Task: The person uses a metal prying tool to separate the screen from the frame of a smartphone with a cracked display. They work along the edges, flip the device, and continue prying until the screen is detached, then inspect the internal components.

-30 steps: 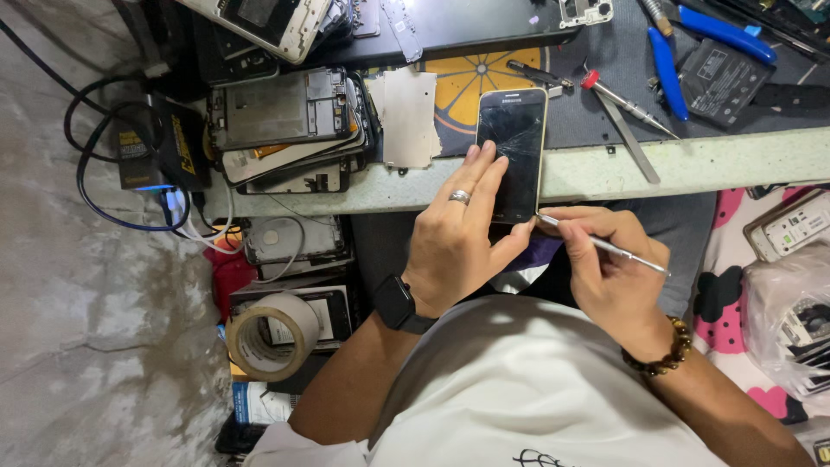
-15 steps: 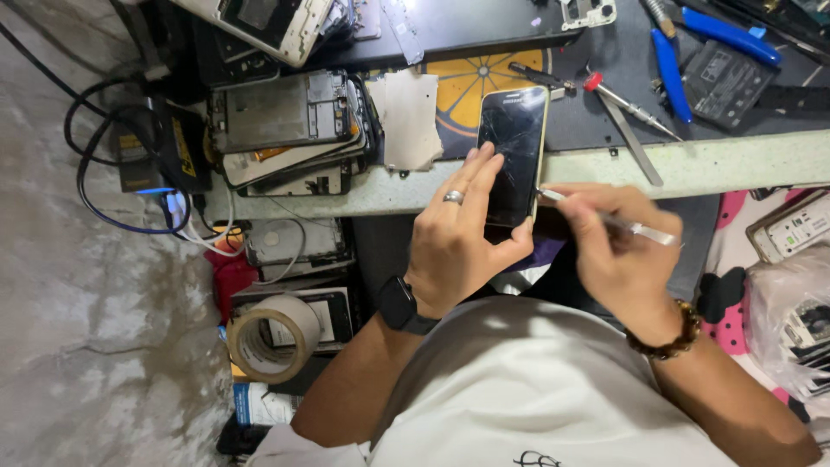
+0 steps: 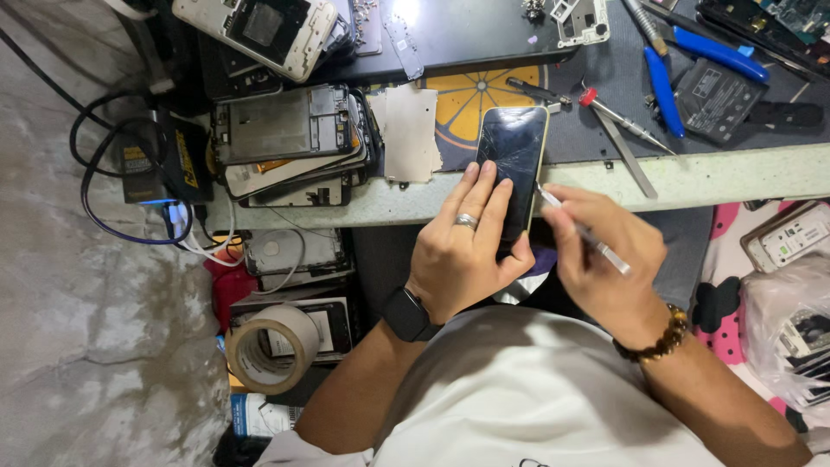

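Note:
A black smartphone [image 3: 512, 160] with a cracked screen and a pale gold rim stands on end over the bench edge. My left hand [image 3: 462, 246], with a ring and a black wristwatch, grips its lower part with fingers laid on the glass. My right hand [image 3: 605, 259], wearing a bead bracelet, holds a thin silver metal tool [image 3: 588, 235] like a pen. The tool's tip touches the phone's right side edge.
On the workbench [image 3: 735, 173] lie a stack of opened phone frames [image 3: 290, 143], a metal shield plate [image 3: 408, 130], tweezers [image 3: 627, 156], a red-tipped screwdriver [image 3: 618, 111] and blue-handled pliers [image 3: 661, 78]. Below left are a tape roll [image 3: 270, 348] and cables [image 3: 112, 199].
The phone has tilted slightly and risen a little. My right hand moved left and up, bringing the tool's tip from beside the phone to its right edge.

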